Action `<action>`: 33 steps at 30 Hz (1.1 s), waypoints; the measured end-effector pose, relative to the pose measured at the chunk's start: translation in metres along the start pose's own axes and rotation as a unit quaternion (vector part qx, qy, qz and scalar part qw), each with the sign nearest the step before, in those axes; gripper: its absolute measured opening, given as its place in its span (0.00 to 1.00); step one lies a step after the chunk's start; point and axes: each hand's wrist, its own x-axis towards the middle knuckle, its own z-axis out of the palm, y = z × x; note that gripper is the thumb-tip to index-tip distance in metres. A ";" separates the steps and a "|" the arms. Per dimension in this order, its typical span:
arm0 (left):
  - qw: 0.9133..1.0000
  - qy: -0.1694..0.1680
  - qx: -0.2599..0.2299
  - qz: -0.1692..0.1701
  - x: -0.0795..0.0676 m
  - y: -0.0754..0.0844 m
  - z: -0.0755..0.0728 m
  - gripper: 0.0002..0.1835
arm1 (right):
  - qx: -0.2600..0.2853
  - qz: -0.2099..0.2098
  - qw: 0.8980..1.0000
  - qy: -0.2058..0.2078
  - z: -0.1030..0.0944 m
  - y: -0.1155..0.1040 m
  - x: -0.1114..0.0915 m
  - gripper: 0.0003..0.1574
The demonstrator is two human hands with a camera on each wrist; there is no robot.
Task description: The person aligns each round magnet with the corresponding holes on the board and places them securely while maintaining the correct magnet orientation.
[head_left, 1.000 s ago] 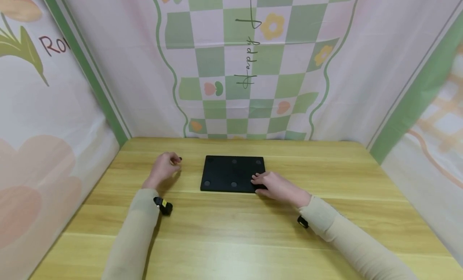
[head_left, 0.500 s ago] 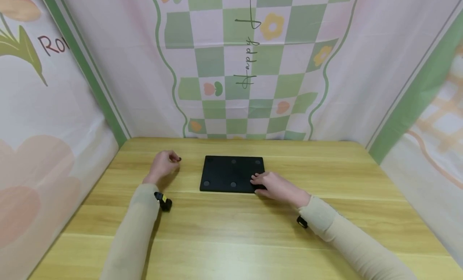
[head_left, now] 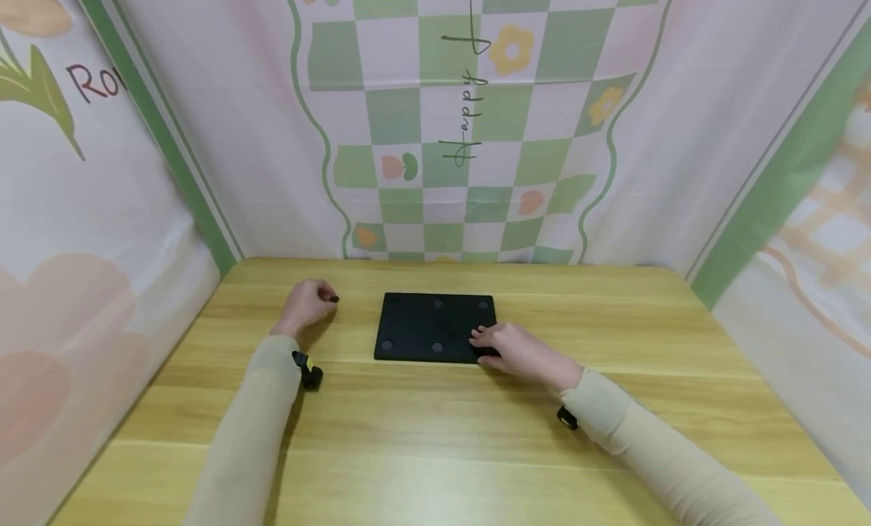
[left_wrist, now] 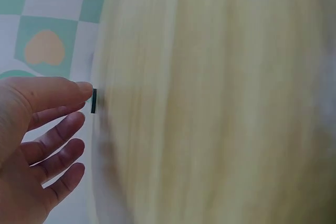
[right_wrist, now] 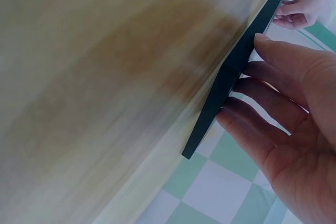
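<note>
A flat black rectangular board lies on the wooden table, with several dark grey round spots near its long edges. In the head view my right hand rests on its right front corner, fingertips on top and thumb at the front edge. The right wrist view shows the board edge-on with relaxed fingers touching it. To the left of the board, my left hand pinches a small, thin black piece between thumb and index finger. That piece appears edge-on at the thumb tip in the left wrist view.
The wooden table spreads out around the board. Printed fabric curtains stand behind it and along both sides. A small black camera is strapped to the left wrist, another to the right.
My left hand has shifted slightly up and left while pinching the small black piece, which now shows more clearly. The right hand stays at the board's corner.
</note>
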 end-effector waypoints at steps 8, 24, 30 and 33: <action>1.000 0.004 0.018 -0.011 0.004 -0.001 -0.001 0.13 | 0.002 -0.002 1.000 0.000 -0.001 -0.002 0.001 0.22; 0.999 0.007 0.007 -0.050 0.008 -0.007 -0.001 0.11 | 0.003 -0.002 1.000 0.004 -0.001 -0.001 -0.001 0.22; 0.998 0.011 0.022 -0.050 0.013 -0.007 0.001 0.10 | -0.002 -0.002 1.000 0.004 -0.001 -0.001 -0.001 0.22; 0.998 0.009 0.025 -0.048 0.015 -0.007 0.002 0.10 | 0.000 0.001 1.000 -0.001 0.000 -0.001 -0.001 0.22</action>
